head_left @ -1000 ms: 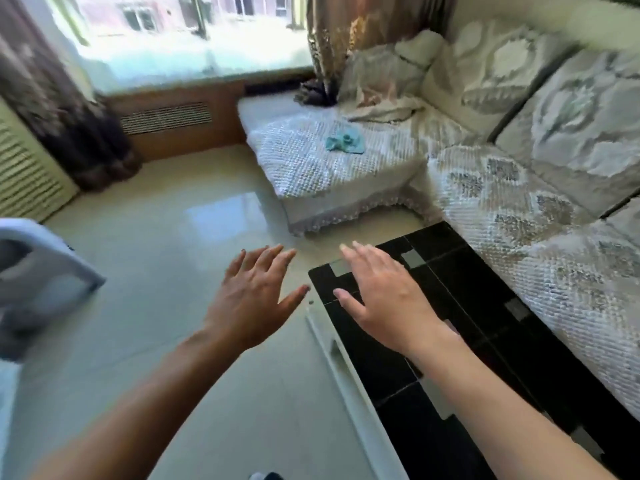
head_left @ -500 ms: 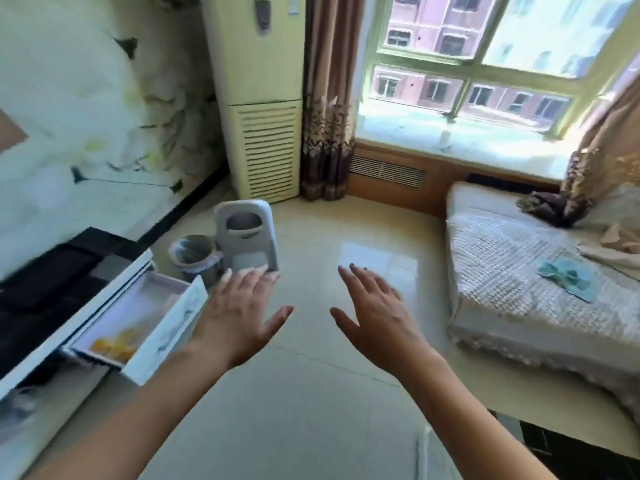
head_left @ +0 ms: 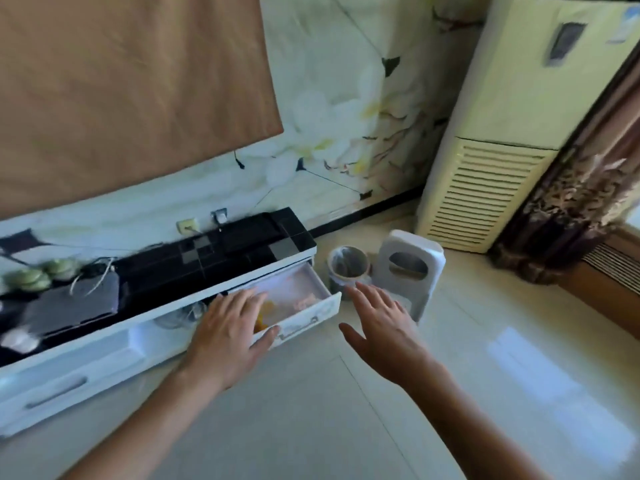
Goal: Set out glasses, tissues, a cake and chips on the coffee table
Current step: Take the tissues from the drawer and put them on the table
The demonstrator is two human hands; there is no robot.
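The biggest thing in view is the brown panel [head_left: 131, 91] on the wall at 10 o'clock, probably a covered screen, and the tall cream air conditioner [head_left: 512, 126] stands in the corner at 2 o'clock, beside a dark patterned curtain [head_left: 581, 220]. Below the panel runs a long, low TV cabinet [head_left: 69, 382] with a black glossy surface [head_left: 242, 244] on top, which carries some green round objects and a dark flat item at 9 o'clock. One drawer [head_left: 304, 317] at the right end of the cabinet is pulled out, most likely so that the person can take things for the coffee table from it. Inside it lies something orange [head_left: 268, 311] and something pinkish, perhaps snack packets such as the chips, but the blur does not allow to tell. A clear glass object [head_left: 180, 317] shows in the open space just left of the drawer; it could be one of the glasses. The coffee table itself is not in view. On the floor at 1 o'clock from the drawer stand a small bin [head_left: 348, 266] and a white plastic stool [head_left: 410, 268]. The left hand [head_left: 232, 327] is spread flat and open over the drawer's near left corner and holds nothing; it seems to go for the contents. The right hand [head_left: 381, 323] is also open and empty, in the air just right of the drawer front, maybe ready to help.
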